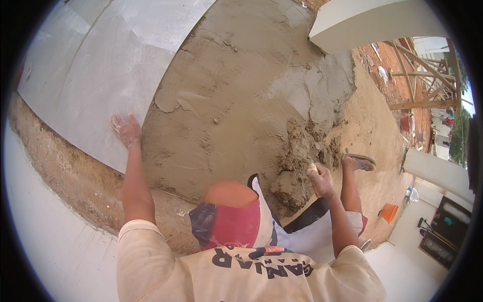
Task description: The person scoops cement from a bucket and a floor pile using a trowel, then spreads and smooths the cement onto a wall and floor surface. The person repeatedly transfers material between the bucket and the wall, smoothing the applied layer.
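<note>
My left hand (126,130) lies with its fingers spread on smooth, light grey tiling (100,70), close to the edge where it meets the mortar. A broad bed of wet, brownish-grey mortar (221,116) spreads over the floor in front of me, smooth in places and rough in others. My right hand (322,181) is closed above the near right side of the bed, beside a lumpy heap of mortar (292,186). Whatever its fingers hold, if anything, is hidden.
White pillars stand at the upper right (362,25) and right (437,171). A timber frame (422,75) rises over reddish soil behind. My sandalled foot (359,162) rests beside the mortar heap. An orange container (388,212) sits at the right; a white wall (50,226) borders the left.
</note>
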`<state>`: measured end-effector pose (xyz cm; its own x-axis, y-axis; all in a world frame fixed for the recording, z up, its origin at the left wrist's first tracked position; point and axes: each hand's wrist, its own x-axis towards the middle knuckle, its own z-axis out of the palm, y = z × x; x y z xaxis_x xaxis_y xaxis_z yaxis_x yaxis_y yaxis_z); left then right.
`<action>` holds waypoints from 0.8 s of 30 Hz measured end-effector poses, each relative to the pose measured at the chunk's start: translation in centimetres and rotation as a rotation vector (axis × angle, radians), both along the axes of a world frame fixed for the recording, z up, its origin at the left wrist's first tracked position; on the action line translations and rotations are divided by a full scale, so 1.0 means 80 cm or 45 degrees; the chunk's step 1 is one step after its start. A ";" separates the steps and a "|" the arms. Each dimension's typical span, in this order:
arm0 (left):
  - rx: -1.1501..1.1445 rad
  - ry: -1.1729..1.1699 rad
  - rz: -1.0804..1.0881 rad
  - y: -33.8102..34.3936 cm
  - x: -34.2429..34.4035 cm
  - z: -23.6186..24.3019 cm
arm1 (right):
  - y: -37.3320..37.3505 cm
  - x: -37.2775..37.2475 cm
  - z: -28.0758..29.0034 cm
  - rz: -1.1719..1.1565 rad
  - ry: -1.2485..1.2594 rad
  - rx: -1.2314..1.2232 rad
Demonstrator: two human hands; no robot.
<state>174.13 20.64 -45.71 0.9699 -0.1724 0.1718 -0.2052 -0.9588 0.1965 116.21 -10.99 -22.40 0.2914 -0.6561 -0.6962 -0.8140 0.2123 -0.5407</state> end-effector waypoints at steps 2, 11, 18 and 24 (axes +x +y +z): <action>-0.005 -0.002 0.012 0.004 -0.002 0.003 | -0.010 0.058 0.010 0.123 -0.049 -0.036; -0.007 0.017 0.014 0.001 -0.002 0.009 | -0.010 0.242 -0.008 0.374 -0.314 -0.070; -0.003 0.064 0.031 0.007 0.000 0.003 | 0.033 0.333 -0.026 0.745 -0.458 -0.407; -0.021 0.109 0.045 0.004 -0.003 0.012 | 0.083 0.391 -0.080 1.139 -0.312 -0.816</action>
<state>173.93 20.94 -44.73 0.9867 -0.1354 0.0903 -0.1528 -0.9617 0.2276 147.48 -4.36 -28.83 0.9187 -0.3588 -0.1651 -0.3912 -0.7686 -0.5062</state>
